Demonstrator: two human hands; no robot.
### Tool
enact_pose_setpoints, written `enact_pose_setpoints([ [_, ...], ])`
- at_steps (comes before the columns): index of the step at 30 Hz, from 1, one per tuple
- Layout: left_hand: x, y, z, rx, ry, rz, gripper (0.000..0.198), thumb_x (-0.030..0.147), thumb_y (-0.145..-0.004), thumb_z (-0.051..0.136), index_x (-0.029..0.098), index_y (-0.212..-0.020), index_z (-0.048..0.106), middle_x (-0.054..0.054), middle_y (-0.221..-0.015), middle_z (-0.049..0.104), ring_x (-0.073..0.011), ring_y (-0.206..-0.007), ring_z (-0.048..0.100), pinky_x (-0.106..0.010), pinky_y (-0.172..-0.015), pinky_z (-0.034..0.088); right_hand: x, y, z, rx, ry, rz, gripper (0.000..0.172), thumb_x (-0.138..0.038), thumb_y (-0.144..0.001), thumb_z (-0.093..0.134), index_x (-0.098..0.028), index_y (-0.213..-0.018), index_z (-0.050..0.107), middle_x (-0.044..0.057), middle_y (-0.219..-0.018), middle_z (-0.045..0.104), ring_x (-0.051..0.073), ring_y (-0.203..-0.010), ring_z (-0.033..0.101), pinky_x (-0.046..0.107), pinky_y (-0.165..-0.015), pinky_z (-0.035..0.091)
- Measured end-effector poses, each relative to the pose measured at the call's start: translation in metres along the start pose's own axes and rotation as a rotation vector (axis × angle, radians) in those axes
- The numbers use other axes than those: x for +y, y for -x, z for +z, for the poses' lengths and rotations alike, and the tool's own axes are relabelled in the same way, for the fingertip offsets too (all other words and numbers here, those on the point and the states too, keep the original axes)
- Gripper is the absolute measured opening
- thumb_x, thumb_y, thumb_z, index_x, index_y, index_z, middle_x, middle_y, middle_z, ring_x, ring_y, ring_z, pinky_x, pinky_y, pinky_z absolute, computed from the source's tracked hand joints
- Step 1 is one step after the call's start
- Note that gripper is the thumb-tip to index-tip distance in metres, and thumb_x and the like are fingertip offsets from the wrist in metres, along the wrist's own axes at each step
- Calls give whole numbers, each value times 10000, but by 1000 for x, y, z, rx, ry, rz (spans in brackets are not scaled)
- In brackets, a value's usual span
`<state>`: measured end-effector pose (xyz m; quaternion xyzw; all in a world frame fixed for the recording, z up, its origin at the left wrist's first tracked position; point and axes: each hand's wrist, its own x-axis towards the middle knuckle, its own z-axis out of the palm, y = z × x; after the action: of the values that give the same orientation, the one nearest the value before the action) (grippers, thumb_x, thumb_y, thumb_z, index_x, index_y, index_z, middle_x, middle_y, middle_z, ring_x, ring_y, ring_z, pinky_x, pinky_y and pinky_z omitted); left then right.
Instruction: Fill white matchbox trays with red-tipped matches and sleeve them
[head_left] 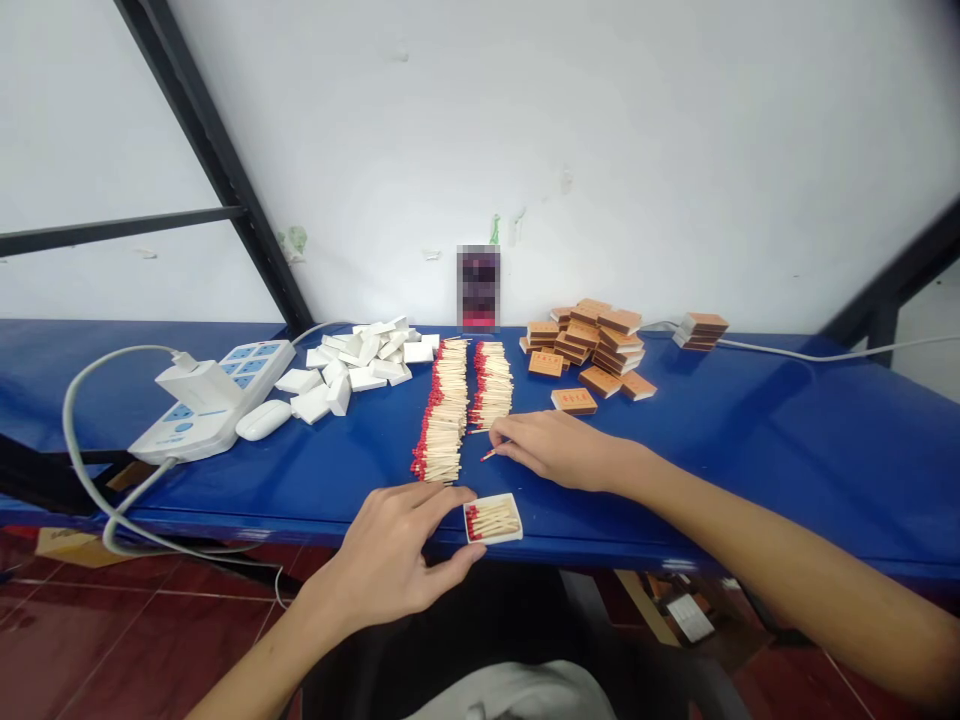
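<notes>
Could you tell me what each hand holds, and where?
Left hand grips the match tray at its left end; right hand touches a loose match at its plain end.

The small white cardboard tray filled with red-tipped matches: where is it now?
The tray sits centre in the head view, near edge of the blue table, touching the left hand, before the match rows.

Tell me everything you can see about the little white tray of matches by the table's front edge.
The small white open tray looks like thin card, rectangular and shallow. It lies flat at the front edge of the blue-covered table, part filled with pale wooden matches lying side by side, red heads to the left. The person's left hand brackets its left end with forefinger and thumb.
</notes>
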<state>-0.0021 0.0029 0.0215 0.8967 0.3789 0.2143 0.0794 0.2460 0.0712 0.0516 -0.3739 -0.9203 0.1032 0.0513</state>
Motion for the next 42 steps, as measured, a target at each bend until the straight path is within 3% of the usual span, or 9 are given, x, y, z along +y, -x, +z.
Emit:
enact_pose_setpoints([
  [5, 0, -1, 3, 45, -3, -9, 305, 390, -894, 625, 204, -1135, 649, 6, -715, 644, -158, -618, 605, -266, -607, 452, -9, 9, -6, -14, 65, 14, 187, -291, -1043, 383, -187, -965, 517, 54, -960, 671, 172, -724, 580, 302, -615, 334],
  [9, 0, -1, 5, 72, 7, -43, 290, 379, -890, 635, 217, -1130, 642, 18, -697, 634, -156, -607, 604, -261, -583, 430, -26, 20, -13, -21, -73, -57, 194, -318, -1044, 378, -199, -978, 515, 28, -929, 667, 152, -709, 570, 288, -615, 349],
  [16, 1, -1, 5, 75, 27, -67, 278, 377, -878, 658, 221, -1108, 639, 29, -688, 617, -150, -601, 587, -254, -576, 404, -47, 22, -1, -53, -66, -65, 226, -317, -1035, 386, -190, -982, 565, 43, -943, 693, 177, -743, 618, 303, -635, 367],
  [22, 1, -2, 5, 61, 32, -46, 233, 368, -892, 642, 224, -1075, 639, 28, -684, 610, -152, -612, 583, -252, -588, 406, -52, 20, -7, -79, -319, -101, 136, -262, -999, 454, -181, -965, 558, 48, -952, 683, 152, -798, 609, 273, -688, 413],
  [25, 0, -2, 5, 63, 17, -45, 271, 379, -892, 640, 217, -1109, 648, 24, -674, 610, -155, -603, 584, -254, -590, 419, -46, 15, -11, -73, -353, -82, 137, -262, -1001, 441, -189, -981, 555, 24, -856, 661, 148, -747, 580, 266, -660, 397],
  [29, 1, -1, 4, 70, -6, -41, 318, 392, -889, 636, 208, -1147, 656, 15, -682, 626, -155, -596, 597, -257, -598, 449, -22, -1, -9, 117, -148, 41, 109, -217, -991, 454, -166, -1028, 543, 83, -971, 657, 190, -858, 580, 303, -747, 405],
  [34, -1, 1, 6, 82, -12, -27, 323, 392, -892, 632, 201, -1150, 663, 2, -716, 651, -159, -612, 619, -264, -617, 481, 5, -17, 2, 69, 39, 125, 161, -202, -1010, 407, -161, -965, 556, 105, -983, 639, 207, -863, 585, 309, -733, 394],
  [42, -3, 0, 8, 85, -19, -19, 327, 414, -915, 611, 204, -1163, 654, -3, -732, 658, -169, -623, 628, -284, -646, 501, 8, -16, 3, 53, -11, 113, 145, -212, -1002, 422, -176, -938, 548, 81, -951, 645, 188, -826, 577, 287, -703, 379],
])
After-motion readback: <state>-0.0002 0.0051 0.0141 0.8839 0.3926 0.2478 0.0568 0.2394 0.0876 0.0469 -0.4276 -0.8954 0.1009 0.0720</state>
